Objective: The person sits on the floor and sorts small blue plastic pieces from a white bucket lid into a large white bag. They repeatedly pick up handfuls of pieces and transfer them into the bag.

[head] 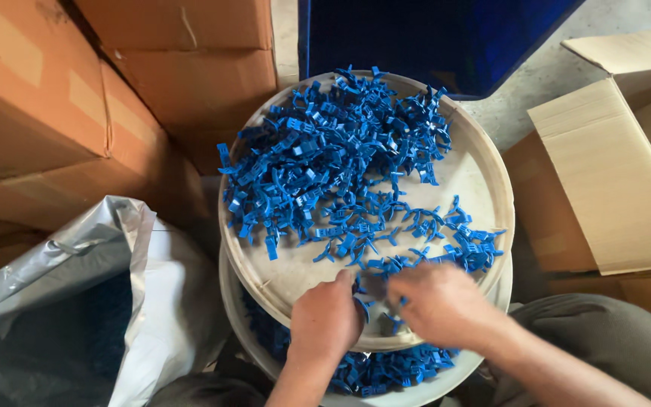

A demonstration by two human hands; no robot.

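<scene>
— Blue plastic is everywhere here. What are these pieces?

— They are small blue plastic clips (pixel 325 158), a big heap of them, lying on a round beige tray (pixel 484 181). The heap is thick at the far and left part of the tray, and thinner toward the near edge.

— And the hands?

— Both hands are at the near edge of the tray, close to each other. The left hand (pixel 325 320) has its fingers curled down, and a blue piece (pixel 361 305) shows just beside its fingertips. The grip looks closed on that piece, but the fingers hide most of it. The right hand (pixel 438 301) is blurred; its fingers are bent over the clips at the tray's edge, and I cannot tell if it grasps one or only touches them.

— Is there something under the tray?

— Yes, a white round tub (pixel 446 384), with more blue clips visible inside it below the tray's rim.

— What stands around?

— At the left, stacked cardboard boxes (pixel 77 98), and in front of them a silver-grey plastic bag (pixel 77 301), open. At the right, an open cardboard box (pixel 612 173) with its flap up. Behind the tray a dark blue crate (pixel 431 38) stands on the concrete floor (pixel 544 75).
</scene>
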